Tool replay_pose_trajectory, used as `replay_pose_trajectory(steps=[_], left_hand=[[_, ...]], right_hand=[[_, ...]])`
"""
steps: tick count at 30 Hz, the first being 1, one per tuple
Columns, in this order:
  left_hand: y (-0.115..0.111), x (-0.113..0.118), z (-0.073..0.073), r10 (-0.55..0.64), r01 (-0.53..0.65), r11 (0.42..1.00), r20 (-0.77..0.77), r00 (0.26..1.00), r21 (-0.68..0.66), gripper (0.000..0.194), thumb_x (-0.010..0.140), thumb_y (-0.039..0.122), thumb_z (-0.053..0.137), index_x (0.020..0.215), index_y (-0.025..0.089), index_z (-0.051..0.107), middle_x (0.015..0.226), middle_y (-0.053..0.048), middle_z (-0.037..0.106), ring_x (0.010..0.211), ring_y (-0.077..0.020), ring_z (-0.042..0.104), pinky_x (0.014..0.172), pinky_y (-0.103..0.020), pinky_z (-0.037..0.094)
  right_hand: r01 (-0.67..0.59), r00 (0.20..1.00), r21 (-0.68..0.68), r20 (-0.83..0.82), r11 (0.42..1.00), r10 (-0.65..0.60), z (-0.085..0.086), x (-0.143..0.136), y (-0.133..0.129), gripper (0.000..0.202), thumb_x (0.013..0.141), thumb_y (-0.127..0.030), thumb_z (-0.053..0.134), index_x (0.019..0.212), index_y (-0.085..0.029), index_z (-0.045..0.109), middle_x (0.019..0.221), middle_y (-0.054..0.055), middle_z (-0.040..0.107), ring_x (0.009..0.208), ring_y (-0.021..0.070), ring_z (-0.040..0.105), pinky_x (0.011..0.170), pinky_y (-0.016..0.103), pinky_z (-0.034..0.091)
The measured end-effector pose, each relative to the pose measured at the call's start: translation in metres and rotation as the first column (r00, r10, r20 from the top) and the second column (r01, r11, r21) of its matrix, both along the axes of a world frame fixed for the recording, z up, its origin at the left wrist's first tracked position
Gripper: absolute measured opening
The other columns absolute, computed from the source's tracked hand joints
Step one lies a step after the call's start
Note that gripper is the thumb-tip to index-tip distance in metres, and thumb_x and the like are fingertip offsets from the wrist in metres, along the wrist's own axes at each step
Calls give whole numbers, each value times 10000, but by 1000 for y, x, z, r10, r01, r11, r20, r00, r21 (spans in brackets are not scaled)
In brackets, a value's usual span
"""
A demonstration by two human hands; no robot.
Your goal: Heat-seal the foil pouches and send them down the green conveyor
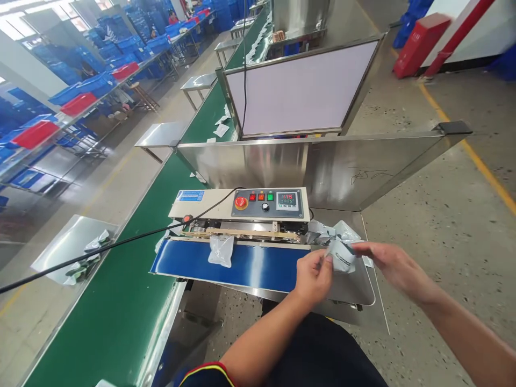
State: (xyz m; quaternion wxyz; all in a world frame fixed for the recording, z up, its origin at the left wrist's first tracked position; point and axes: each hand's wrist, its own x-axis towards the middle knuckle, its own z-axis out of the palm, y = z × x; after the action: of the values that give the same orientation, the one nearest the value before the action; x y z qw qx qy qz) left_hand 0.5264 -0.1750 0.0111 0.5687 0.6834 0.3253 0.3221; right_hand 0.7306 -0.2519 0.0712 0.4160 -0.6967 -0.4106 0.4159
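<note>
Left hand [313, 278] pinches pouch [342, 259]; right hand [397, 266] at its edge, grip unclear. Straightening, seemingly; next move wants edge flat.

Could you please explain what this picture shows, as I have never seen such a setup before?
There is no robot here: a camera on a person's head looks forward and down, giving this single view. The bare left hand pinches a small white plastic pouch, and the right hand reaches its other side. Ahead stands a cream machine with a grey control panel, perhaps a bag sealer. A similar translucent white pouch lies on the blue belt at its front. To the left runs a long green conveyor; more crumpled pouches lie beyond the hands.
</note>
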Motion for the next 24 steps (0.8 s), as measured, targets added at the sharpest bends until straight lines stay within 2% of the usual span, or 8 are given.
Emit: replay_pose_trajectory(steps=[2,5,8,12,15,18,20,24], left_hand=[[-3,-7,-2,28,-30,984,-12,1000,-178,491,1106,555,605,1036,145,867,933,-96,832,868,-234,745,862,-339,617],[-3,-17,-11,4,4,917,20,1000,-399,612,1015,683,685,968,100,862,849,-75,773,761,-183,631,742,-288,540],[3,-22,-26,89,-103,830,-52,995,-548,683,895,772,767,790,99,811,673,-25,655,644,-135,503,615,-251,415],[22,-21,-46,257,-280,614,-149,955,-738,628,672,725,944,667,132,738,617,-25,643,587,-140,524,598,-266,419],[39,-23,-52,336,-347,495,-193,922,-796,551,560,606,1025,670,143,744,680,-75,727,612,-180,620,628,-298,488],[52,-38,-52,396,-363,505,-164,904,-783,550,558,602,1030,701,138,773,706,-93,758,642,-204,672,659,-315,532],[58,-55,-50,417,-385,556,-153,896,-737,587,610,664,1004,729,131,788,729,-103,768,693,-229,708,698,-335,571],[59,-99,-42,602,-626,681,-194,774,-380,588,817,691,910,1027,145,851,1065,-159,832,1041,-298,783,927,-400,638]], right_hand=[[161,986,2,-34,987,-161,-17,-20,-14,639,832,-848,767,953,-232,886,1017,130,857,992,378,800,870,441,663],[316,949,-30,-7,948,-317,-42,-47,-21,571,774,-787,837,860,-223,867,899,112,844,858,337,802,773,388,669],[430,898,-94,-59,898,-437,-64,-62,-15,505,761,-703,847,857,-207,847,780,83,805,732,281,779,682,339,652],[531,775,-255,-240,808,-585,-89,-77,2,435,682,-598,892,801,-193,786,675,71,744,638,251,753,618,329,661],[500,765,-290,-293,816,-573,-102,-92,17,423,679,-582,904,779,-199,756,693,93,748,667,258,765,663,358,693],[410,840,-299,-244,861,-485,-105,-86,36,419,723,-586,906,817,-196,784,775,124,783,728,278,785,692,384,697],[364,894,-306,-149,880,-422,-103,-60,52,388,791,-575,869,867,-198,814,857,137,808,765,285,785,695,389,673],[318,925,-337,317,886,-212,-103,22,91,232,853,-452,813,839,-221,829,820,131,785,752,289,723,690,375,538]])
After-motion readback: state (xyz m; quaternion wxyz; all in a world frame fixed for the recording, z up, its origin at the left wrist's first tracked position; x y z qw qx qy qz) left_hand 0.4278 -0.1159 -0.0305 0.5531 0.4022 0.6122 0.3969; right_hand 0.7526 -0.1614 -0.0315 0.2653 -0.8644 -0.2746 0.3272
